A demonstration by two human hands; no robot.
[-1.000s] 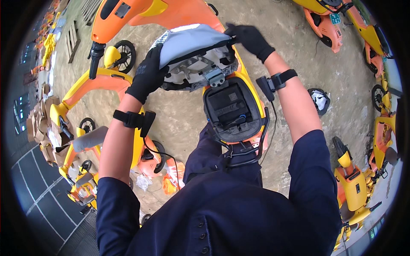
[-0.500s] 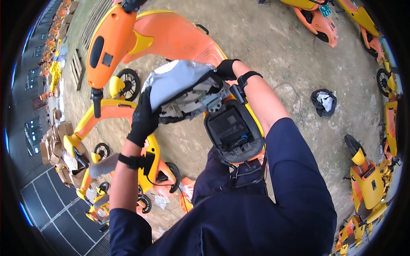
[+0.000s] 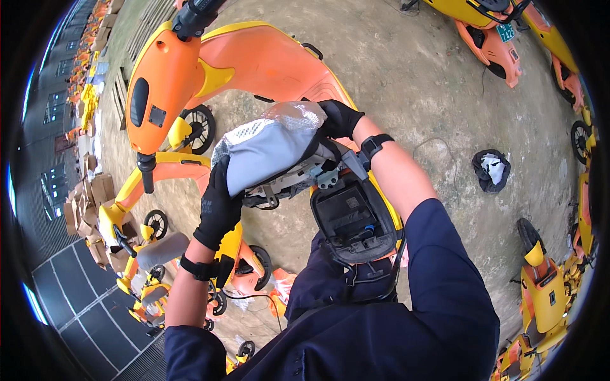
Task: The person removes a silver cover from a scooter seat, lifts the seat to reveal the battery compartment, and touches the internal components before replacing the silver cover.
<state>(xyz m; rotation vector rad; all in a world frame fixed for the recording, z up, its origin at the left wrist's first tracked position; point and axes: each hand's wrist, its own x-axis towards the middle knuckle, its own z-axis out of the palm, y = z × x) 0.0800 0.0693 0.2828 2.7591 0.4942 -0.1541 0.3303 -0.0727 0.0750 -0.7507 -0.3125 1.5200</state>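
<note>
A scooter seat point(image 3: 270, 149) with a smooth grey cover is tilted up, its pale underside with brackets turned toward me. Silvery, see-through wrap lies over its far edge. My left hand point(image 3: 218, 202), in a black glove, is closed on the seat's left end. At the far right end my right hand point(image 3: 341, 119), also gloved in black, grips the seat's edge; part of its fingers is hidden. Below the seat a black storage compartment point(image 3: 351, 219) stands uncovered in the orange and yellow scooter point(image 3: 270, 60). A small metal hinge point(image 3: 327, 178) shows between seat and compartment.
Another scooter point(image 3: 171, 166) stands close at the left, with cardboard boxes point(image 3: 89, 203) beyond. On the concrete floor at right lies a black bag point(image 3: 492, 170) with white material inside. More scooters point(image 3: 543, 289) line the right side. A cable hangs by my left forearm.
The seat has tipped slightly, showing less of its underside and more of the silvery wrap on top. Both hands keep hold of it. The whole view has shifted a little.
</note>
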